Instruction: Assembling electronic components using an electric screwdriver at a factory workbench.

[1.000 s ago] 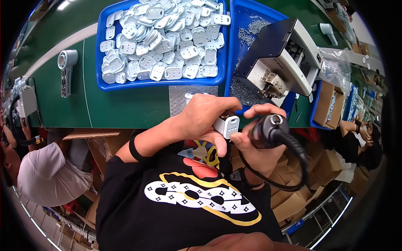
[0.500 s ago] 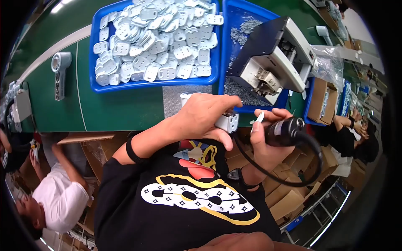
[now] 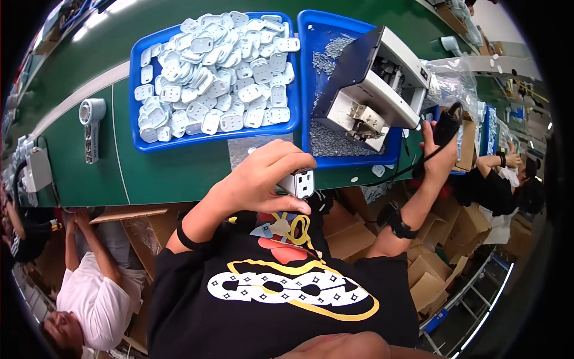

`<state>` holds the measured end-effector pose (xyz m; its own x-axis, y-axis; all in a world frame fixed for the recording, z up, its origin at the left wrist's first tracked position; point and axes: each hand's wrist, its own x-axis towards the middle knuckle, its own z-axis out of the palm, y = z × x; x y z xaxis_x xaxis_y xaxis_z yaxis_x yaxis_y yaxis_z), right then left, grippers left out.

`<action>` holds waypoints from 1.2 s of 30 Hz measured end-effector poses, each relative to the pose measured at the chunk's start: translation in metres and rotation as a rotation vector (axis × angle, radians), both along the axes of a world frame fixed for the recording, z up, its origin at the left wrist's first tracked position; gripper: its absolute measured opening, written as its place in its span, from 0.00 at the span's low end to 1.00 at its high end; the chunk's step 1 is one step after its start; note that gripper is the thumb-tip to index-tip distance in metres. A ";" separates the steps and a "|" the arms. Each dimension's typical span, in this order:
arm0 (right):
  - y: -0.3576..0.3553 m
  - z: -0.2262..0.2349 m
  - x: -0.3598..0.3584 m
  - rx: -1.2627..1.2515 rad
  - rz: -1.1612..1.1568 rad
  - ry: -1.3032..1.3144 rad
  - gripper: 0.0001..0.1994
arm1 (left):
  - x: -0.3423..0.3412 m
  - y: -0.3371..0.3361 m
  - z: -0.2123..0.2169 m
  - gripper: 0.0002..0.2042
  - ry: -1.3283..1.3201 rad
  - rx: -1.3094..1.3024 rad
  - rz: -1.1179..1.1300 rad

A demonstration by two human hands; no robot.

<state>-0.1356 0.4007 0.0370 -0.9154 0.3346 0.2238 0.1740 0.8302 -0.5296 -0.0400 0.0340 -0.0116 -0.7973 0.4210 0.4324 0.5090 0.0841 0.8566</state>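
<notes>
My left hand (image 3: 267, 175) is closed around a white plastic housing (image 3: 301, 183), whose squarish end with dark cut-outs faces me. Most of that housing is hidden by the hand. Over at the right, beside the screw machine, my right hand (image 3: 438, 154) grips a black electric screwdriver (image 3: 447, 127). A dark cable (image 3: 412, 170) runs from it back toward my body. Below the left hand's fingers, a grey sheet of wrap (image 3: 239, 149) lies at the table edge.
A blue tray (image 3: 135, 113) heaped with pale plastic plates stands ahead. Next to it, another blue tray (image 3: 306, 72) holds loose screws and the screw-feeding machine (image 3: 359, 99). A handheld fan (image 3: 91, 122) lies at left. Cardboard boxes (image 3: 350, 236) sit under the table; co-workers are on both sides.
My right hand has moved away rightward with the screwdriver, from beside the housing to beyond the machine. My left hand has shifted left and slightly down, turning the housing's end toward me.
</notes>
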 end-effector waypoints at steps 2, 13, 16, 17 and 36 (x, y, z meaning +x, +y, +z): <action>0.002 0.002 0.001 -0.079 0.113 0.132 0.15 | 0.001 -0.011 0.001 0.30 0.024 -0.087 0.038; -0.015 0.042 0.030 0.340 1.060 0.147 0.24 | 0.019 -0.022 -0.024 0.32 0.032 -0.318 0.192; -0.001 0.038 0.019 0.515 1.146 0.139 0.23 | 0.022 -0.023 -0.028 0.31 0.053 -0.307 0.225; 0.005 0.034 0.015 0.592 1.195 0.138 0.22 | 0.022 -0.020 -0.029 0.31 0.052 -0.308 0.232; -0.034 -0.003 0.054 0.238 0.834 0.318 0.12 | 0.039 -0.020 -0.005 0.34 0.057 -0.067 0.303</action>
